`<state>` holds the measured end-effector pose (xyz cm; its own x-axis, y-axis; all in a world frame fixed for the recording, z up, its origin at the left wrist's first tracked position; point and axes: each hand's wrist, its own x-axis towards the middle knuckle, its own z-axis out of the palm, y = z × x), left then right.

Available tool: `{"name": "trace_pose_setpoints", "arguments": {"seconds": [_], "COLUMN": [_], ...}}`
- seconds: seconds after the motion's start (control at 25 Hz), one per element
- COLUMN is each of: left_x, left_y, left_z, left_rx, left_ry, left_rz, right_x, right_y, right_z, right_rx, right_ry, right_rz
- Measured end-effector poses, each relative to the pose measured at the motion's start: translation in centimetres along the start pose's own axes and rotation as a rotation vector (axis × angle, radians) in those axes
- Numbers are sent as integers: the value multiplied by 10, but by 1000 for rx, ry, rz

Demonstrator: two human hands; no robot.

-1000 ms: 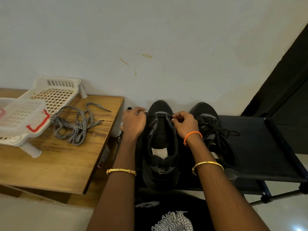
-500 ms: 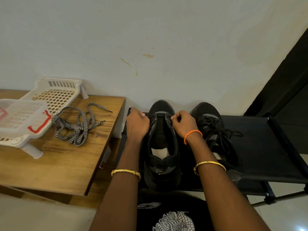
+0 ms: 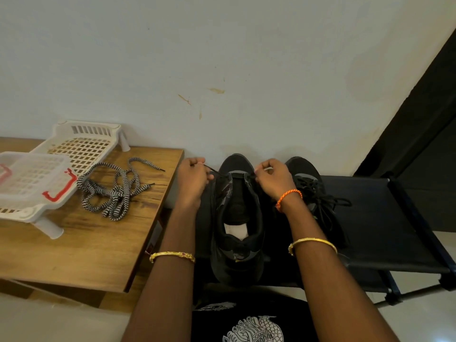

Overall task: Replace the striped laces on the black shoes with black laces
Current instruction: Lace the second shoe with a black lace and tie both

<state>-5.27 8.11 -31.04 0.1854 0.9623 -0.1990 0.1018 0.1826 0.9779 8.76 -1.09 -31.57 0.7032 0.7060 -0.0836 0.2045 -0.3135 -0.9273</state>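
A black shoe (image 3: 238,225) stands on the black fabric rack (image 3: 385,230), toe toward the wall, its opening facing me. My left hand (image 3: 193,180) pinches one end of a black lace (image 3: 211,170) at the shoe's left side near the toe. My right hand (image 3: 274,178) pinches the lace at the right eyelets. A second black shoe (image 3: 314,193), laced in black, sits to the right. The striped laces (image 3: 116,191) lie in a loose heap on the wooden table (image 3: 81,255).
Two white plastic lattice racks (image 3: 81,146) with red clips stand at the table's left and back. A pale wall rises just behind the shoes. A dark panel (image 3: 424,119) runs along the right. Pale floor shows below the table.
Both hands have drawn slightly apart and toward the shoe's toe, pulling the black lace taut across the lowest eyelets. The striped laces and the second shoe have not moved.
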Motion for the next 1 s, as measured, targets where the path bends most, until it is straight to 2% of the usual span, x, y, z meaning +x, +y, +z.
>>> {"name": "trace_pose_setpoints", "arguments": {"seconds": [0.12, 0.32, 0.48, 0.68, 0.8, 0.92, 1.0], "left_x": [-8, -46, -82, -117, -125, -109, -87], "left_y": [47, 142, 189, 228, 236, 206, 162], "left_z": [-16, -38, -44, -49, -50, -41, -33], "left_rx": [42, 44, 22, 66, 104, 206, 403], "left_ry": [-214, -351, -425, -455, -418, -323, -271], "left_rz": [5, 79, 139, 190, 214, 229, 263], "right_x": [-10, -46, -78, -102, -106, -94, -79], "right_y": [-52, -149, -190, -226, -234, -208, -172], "right_z": [-20, -69, -93, -114, -121, -114, -99], "right_rx": [300, 259, 200, 133, 119, 38, -61], "right_ry": [-106, -228, -206, -176, -158, -70, 19], "right_rz": [-18, -181, -248, -317, -347, -319, -264]}}
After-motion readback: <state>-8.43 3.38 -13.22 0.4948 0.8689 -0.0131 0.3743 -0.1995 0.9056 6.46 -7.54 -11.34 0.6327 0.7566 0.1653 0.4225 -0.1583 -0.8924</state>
